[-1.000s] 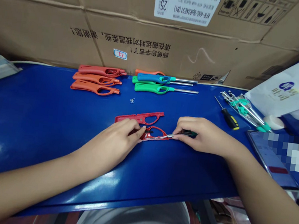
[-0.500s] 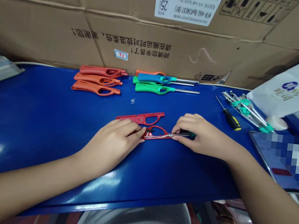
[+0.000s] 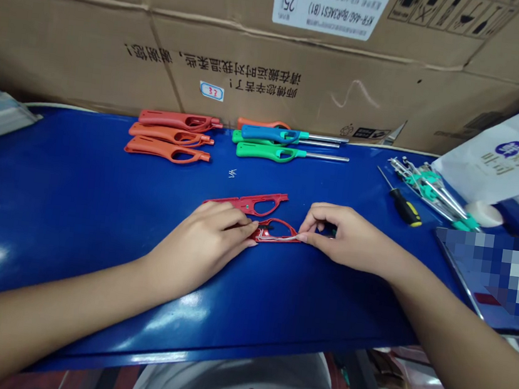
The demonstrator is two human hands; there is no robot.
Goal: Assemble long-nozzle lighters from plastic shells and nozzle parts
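A red lighter half-shell lies on the blue table with white wires and a dark trigger part inside. My left hand grips its left end, thumb and fingers pressed together over it. At the shell's right end, my right hand pinches the lighter's tip; the metal tube is mostly hidden behind the fingers. Just behind lies the other red half-shell, inner side up, its left end covered by my left hand.
Red and orange lighter bodies lie at back left; assembled lighters with metal tubes beside them. A screwdriver, a heap of tube assemblies and a white bag lie right. A cardboard box stands behind. Tiny white pins lie mid-table.
My right hand has turned slightly and its fingers have curled more at the shell's right end, hiding more of the metal tube. My left hand keeps its grip.
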